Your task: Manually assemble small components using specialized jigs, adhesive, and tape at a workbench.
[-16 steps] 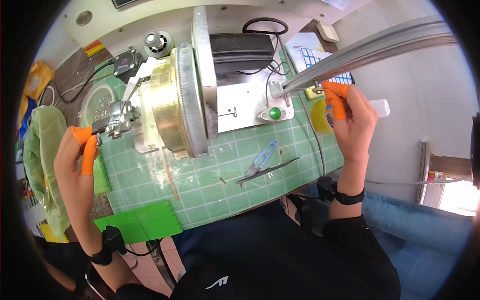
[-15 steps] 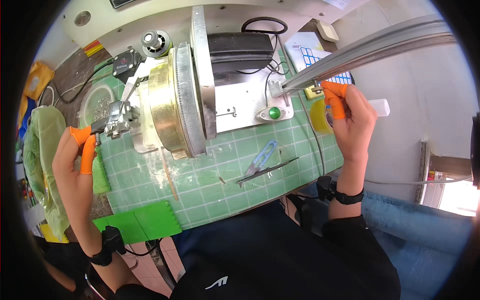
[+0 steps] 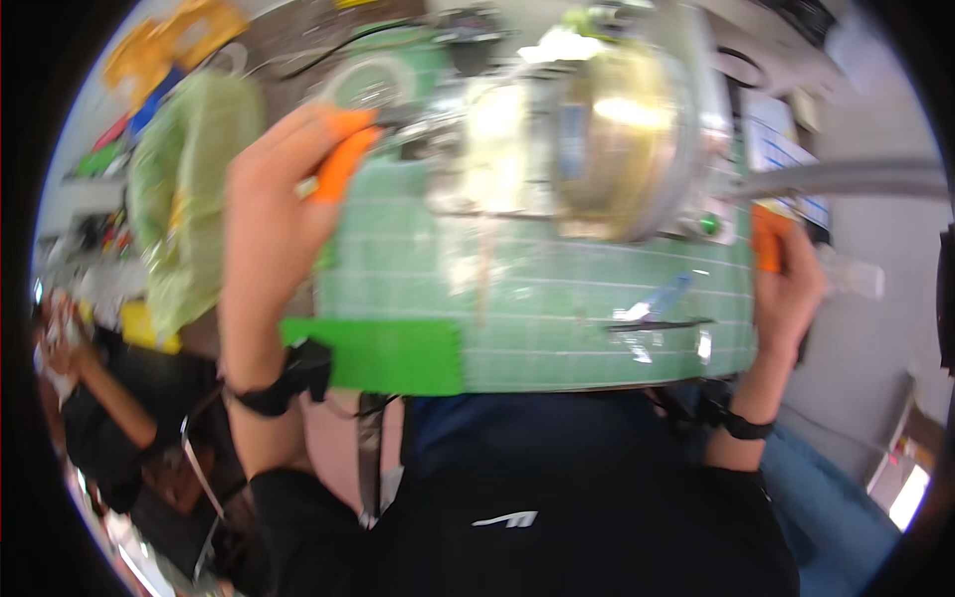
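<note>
Motion blurs the view. My left hand, with orange finger covers on thumb and forefinger, pinches a dark lever at the left end of a metal clamp head. That clamp belongs to a bench machine with a large brass-coloured wheel. On the far right, my right hand is closed, its orange-covered fingertips just below the outer part of a grey metal rail. What those fingertips hold is too smeared to make out.
On the green gridded mat lie a pair of blue snips, a thin dark tool and a thin brown stick. A bright green sheet covers the front left edge. Another person's hands show at far left.
The whole view has swung left, so machine, mat and hands appear farther right and blurred. My left hand stays at the dark lever, my right hand by the rail.
</note>
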`<state>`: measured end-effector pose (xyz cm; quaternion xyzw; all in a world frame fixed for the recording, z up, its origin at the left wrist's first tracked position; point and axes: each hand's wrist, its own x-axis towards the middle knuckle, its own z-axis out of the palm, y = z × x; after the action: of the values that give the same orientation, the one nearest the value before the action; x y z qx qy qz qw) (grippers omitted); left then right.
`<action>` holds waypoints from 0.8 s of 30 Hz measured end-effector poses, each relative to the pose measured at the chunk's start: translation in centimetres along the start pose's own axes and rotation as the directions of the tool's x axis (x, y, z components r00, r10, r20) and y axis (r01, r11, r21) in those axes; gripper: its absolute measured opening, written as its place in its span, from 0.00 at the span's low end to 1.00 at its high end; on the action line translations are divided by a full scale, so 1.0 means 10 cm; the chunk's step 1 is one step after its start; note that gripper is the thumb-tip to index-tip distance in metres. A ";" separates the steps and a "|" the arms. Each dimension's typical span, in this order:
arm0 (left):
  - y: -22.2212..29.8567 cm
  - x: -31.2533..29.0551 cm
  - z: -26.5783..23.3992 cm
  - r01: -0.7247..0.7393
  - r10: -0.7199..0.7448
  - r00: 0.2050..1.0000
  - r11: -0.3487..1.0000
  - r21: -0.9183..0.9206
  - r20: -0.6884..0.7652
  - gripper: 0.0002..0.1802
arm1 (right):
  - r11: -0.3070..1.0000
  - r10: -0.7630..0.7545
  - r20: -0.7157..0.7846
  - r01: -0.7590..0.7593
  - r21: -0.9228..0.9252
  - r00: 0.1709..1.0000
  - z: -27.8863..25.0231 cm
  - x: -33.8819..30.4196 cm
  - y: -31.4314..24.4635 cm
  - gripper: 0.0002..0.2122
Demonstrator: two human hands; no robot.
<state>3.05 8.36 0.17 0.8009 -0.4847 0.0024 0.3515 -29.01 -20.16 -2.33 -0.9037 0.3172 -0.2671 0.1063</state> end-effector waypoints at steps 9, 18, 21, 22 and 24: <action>-0.29 -0.66 -0.53 0.051 -0.163 0.952 0.919 0.390 0.258 0.16 | 0.985 -0.164 -0.230 0.147 -0.092 0.959 -0.54 -0.04 -0.37 0.12; 0.11 -0.13 -0.08 -0.255 0.240 0.966 0.944 0.212 0.092 0.29 | 0.371 -0.250 0.195 -0.092 0.924 0.948 0.65 -0.20 -2.15 0.08; 0.08 -0.08 0.12 -0.211 0.185 0.977 0.917 0.339 0.108 0.30 | 0.203 -0.148 0.275 -0.243 0.949 0.950 1.14 -0.18 -2.12 0.13; 0.08 -0.09 0.15 -0.190 0.169 0.981 0.926 0.326 0.090 0.29 | 0.151 -0.022 0.281 -0.274 0.950 0.960 1.26 -0.17 -2.11 0.14; 0.06 -0.09 0.17 -0.165 0.149 0.986 0.935 0.314 0.075 0.28 | 0.093 0.103 0.293 -0.302 0.949 0.951 1.38 -0.11 -2.14 0.14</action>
<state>1.53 7.96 -1.10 0.8058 -0.5488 0.0889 0.2040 -11.09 -2.52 -6.51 -0.5709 0.1736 -0.3227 0.7347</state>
